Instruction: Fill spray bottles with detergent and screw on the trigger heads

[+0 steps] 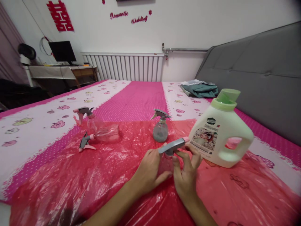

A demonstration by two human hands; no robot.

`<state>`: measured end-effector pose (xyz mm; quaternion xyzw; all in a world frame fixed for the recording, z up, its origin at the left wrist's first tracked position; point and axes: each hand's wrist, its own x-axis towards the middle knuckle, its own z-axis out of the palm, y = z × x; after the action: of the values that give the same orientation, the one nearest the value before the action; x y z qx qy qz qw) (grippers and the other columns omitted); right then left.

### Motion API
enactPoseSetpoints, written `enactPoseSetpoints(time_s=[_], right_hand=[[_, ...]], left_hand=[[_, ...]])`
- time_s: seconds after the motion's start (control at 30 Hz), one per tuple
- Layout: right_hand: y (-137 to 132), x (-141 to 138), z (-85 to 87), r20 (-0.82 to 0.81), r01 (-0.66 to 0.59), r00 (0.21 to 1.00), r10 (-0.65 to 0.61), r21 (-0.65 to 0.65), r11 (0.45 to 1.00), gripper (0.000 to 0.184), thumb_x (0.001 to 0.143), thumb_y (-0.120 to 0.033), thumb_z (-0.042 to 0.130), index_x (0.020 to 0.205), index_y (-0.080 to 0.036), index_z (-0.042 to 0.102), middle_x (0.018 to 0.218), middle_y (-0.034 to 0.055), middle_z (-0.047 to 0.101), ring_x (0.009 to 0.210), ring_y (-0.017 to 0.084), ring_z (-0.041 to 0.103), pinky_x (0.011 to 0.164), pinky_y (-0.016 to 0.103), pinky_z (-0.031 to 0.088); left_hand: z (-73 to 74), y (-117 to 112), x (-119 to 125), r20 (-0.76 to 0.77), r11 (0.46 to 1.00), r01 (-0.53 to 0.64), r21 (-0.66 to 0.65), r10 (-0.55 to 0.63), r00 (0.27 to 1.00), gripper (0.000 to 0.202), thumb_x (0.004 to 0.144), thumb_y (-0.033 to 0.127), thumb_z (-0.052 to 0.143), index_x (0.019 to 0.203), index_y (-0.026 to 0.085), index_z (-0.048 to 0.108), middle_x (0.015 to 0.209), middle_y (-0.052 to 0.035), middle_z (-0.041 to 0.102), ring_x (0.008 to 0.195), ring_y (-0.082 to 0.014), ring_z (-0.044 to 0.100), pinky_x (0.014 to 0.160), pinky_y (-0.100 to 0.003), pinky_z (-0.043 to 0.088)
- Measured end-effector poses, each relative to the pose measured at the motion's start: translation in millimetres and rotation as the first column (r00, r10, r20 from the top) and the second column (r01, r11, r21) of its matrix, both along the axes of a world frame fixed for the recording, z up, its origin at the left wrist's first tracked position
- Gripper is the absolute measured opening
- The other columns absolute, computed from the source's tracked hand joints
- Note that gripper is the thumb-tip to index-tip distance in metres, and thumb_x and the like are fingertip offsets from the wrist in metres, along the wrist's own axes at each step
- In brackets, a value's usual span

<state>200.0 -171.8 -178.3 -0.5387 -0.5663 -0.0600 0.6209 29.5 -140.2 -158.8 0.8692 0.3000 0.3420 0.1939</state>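
Between my hands stands a small clear spray bottle (pixel 166 164) with a grey and pink spray head, its nozzle toward the right. My left hand (pixel 148 166) is wrapped round the bottle's body from the left. My right hand (pixel 187 171) grips it from the right, thumb near the neck and fingers under the spray head at the trigger. Just beyond is another spray bottle (pixel 161 132), upright with greyish liquid inside. Close on the right stands a large pale green detergent jug (pixel 209 147) with a green cap. The held bottle's lower part is partly hidden by my fingers.
To the left, one clear spray bottle (pixel 109 133) lies on its side before an upright one (pixel 94 124). Red plastic sheeting (pixel 94 175) covers the near part of the bed (pixel 138 97). Folded clothes (pixel 199 89) lie near the grey headboard (pixel 258 62).
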Motion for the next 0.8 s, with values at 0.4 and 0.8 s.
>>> enactPoseSetpoints(time_s=[0.4, 0.8], right_hand=[[-1.3, 5.5, 4.9, 0.098, 0.038, 0.994, -0.042, 0.039, 0.999, 0.007, 0.108, -0.035, 0.068, 0.113, -0.03, 0.068, 0.129, 0.0084, 0.059, 0.124, 0.03, 0.057, 0.115, 0.058, 0.036], [26.2, 43.7, 22.2, -0.638, -0.62, 0.656, 0.405, -0.148, 0.771, 0.08, 0.064, -0.064, 0.105, 0.125, -0.026, 0.07, 0.114, 0.0082, 0.079, 0.111, 0.029, 0.076, 0.103, 0.047, 0.064]], left_hand=[[4.3, -0.6, 2.8, 0.004, 0.999, -0.006, -0.047, 0.007, 1.0, 0.058, 0.109, 0.046, 0.068, 0.159, 0.023, 0.048, 0.145, -0.0157, 0.074, 0.127, -0.034, 0.072, 0.112, -0.052, 0.06], [0.3, 1.1, -0.8, 0.003, 0.999, 0.013, -0.038, -0.012, 1.0, 0.083, 0.105, 0.041, 0.074, 0.176, 0.025, 0.034, 0.155, -0.0184, 0.07, 0.139, -0.0385, 0.07, 0.121, -0.061, 0.057]])
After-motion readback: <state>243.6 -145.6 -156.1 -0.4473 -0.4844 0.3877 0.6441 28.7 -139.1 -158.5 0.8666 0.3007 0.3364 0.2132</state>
